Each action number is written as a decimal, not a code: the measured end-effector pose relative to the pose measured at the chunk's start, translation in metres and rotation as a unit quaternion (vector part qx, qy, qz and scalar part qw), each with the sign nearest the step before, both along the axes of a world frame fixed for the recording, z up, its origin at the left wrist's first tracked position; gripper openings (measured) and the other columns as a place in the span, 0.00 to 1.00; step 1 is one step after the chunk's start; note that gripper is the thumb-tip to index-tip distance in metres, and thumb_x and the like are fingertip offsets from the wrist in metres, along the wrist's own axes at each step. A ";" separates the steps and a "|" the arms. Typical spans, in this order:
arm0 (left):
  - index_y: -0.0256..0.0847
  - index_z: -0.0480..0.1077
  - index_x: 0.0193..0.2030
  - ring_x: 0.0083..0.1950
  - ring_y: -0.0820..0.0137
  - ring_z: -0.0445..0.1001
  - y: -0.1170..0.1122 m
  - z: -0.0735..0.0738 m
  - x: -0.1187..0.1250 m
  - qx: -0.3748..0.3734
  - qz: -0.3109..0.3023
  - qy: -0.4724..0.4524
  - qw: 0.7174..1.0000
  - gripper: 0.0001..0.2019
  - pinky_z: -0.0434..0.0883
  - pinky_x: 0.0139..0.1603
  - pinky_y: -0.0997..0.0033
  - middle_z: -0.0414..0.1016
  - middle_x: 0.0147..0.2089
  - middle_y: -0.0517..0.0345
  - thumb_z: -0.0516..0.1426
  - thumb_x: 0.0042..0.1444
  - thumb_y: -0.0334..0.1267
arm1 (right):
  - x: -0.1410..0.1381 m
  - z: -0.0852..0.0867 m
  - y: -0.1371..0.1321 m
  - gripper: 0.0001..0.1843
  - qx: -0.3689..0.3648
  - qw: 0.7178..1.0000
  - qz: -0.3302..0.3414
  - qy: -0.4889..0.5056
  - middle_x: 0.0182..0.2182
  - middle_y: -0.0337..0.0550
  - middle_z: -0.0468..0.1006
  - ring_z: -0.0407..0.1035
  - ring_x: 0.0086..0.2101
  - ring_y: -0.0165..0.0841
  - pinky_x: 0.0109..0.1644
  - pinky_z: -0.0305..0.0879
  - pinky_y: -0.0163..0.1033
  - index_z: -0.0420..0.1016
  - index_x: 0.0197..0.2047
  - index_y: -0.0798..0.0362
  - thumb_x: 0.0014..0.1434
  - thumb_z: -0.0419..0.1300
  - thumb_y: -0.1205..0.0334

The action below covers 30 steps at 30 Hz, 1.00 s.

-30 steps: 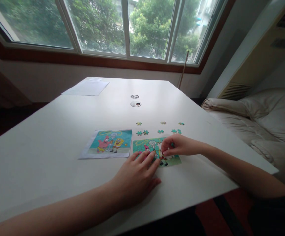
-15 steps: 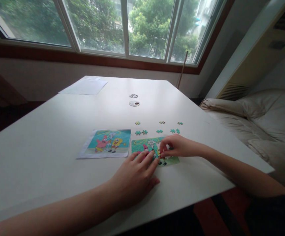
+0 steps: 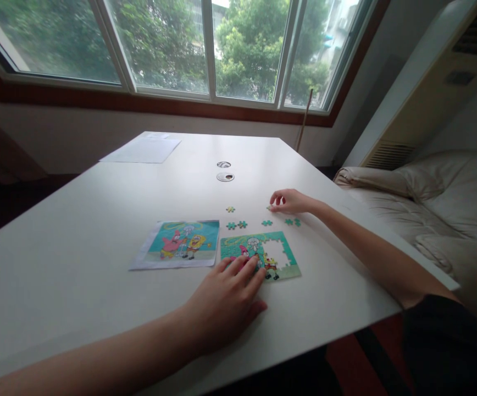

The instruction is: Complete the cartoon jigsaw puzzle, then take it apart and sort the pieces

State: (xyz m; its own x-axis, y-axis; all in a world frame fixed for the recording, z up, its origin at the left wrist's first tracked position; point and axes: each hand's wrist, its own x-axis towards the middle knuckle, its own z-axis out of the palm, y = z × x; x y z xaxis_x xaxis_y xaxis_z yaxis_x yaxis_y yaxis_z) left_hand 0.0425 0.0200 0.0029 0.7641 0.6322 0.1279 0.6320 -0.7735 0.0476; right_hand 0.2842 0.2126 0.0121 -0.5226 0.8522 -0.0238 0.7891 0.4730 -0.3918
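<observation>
A jigsaw puzzle (image 3: 238,241) with cartoon figures lies on the white table, with a gap in its upper right part. Fingers spread, my left hand (image 3: 232,291) rests on the puzzle's lower left area. My right hand (image 3: 288,201) is beyond the puzzle, thumb and fingers closing on a loose puzzle piece (image 3: 268,208) at the tabletop; the hand partly hides it. Several other loose pieces lie nearby, among them a yellowish piece (image 3: 231,209), a green piece (image 3: 267,223) and a pair of touching pieces (image 3: 237,225).
Left of the puzzle lies a printed picture (image 3: 184,242) of the same cartoon scene. Two round discs (image 3: 225,177) sit farther back on the table (image 3: 77,231). White papers (image 3: 142,149) lie at the far left corner. A beige sofa (image 3: 387,192) stands to the right.
My right hand has left the puzzle's right part and moved away from me to a loose piece in the back row. The puzzle's gap is now uncovered. My left hand has stayed put.
</observation>
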 end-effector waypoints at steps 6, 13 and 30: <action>0.42 0.55 0.57 0.56 0.57 0.59 0.000 0.000 0.000 -0.004 0.002 0.001 1.000 0.22 0.59 0.52 0.54 0.59 0.58 0.48 0.48 0.57 0.47 | -0.006 -0.002 0.015 0.15 -0.116 0.993 0.013 0.002 0.28 0.42 0.72 0.63 0.26 0.27 0.28 0.58 0.31 0.72 0.34 0.56 0.45 0.61 0.55; 0.42 0.55 0.58 0.57 0.56 0.59 0.001 -0.001 0.000 -0.005 0.001 0.013 1.000 0.23 0.59 0.52 0.54 0.59 0.59 0.48 0.47 0.58 0.47 | -0.006 -0.001 0.010 0.15 -0.134 0.990 0.040 0.035 0.24 0.39 0.69 0.61 0.24 0.25 0.26 0.57 0.31 0.70 0.35 0.58 0.43 0.62 0.59; 0.43 0.57 0.55 0.56 0.57 0.56 0.010 0.004 -0.001 -0.015 0.020 -0.027 0.999 0.18 0.59 0.51 0.54 0.60 0.56 0.50 0.46 0.59 0.44 | -0.017 0.017 -0.101 0.15 -0.092 0.978 0.069 0.175 0.28 0.42 0.76 0.65 0.27 0.27 0.30 0.59 0.32 0.74 0.34 0.57 0.53 0.56 0.53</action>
State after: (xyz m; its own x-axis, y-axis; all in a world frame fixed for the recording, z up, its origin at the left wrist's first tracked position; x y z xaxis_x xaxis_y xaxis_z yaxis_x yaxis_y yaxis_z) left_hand 0.0415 0.0305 0.0074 0.7307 0.6664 0.1486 0.6582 -0.7453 0.1061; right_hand 0.2668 0.1120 0.0286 -0.6367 0.7706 0.0298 0.5254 0.4617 -0.7147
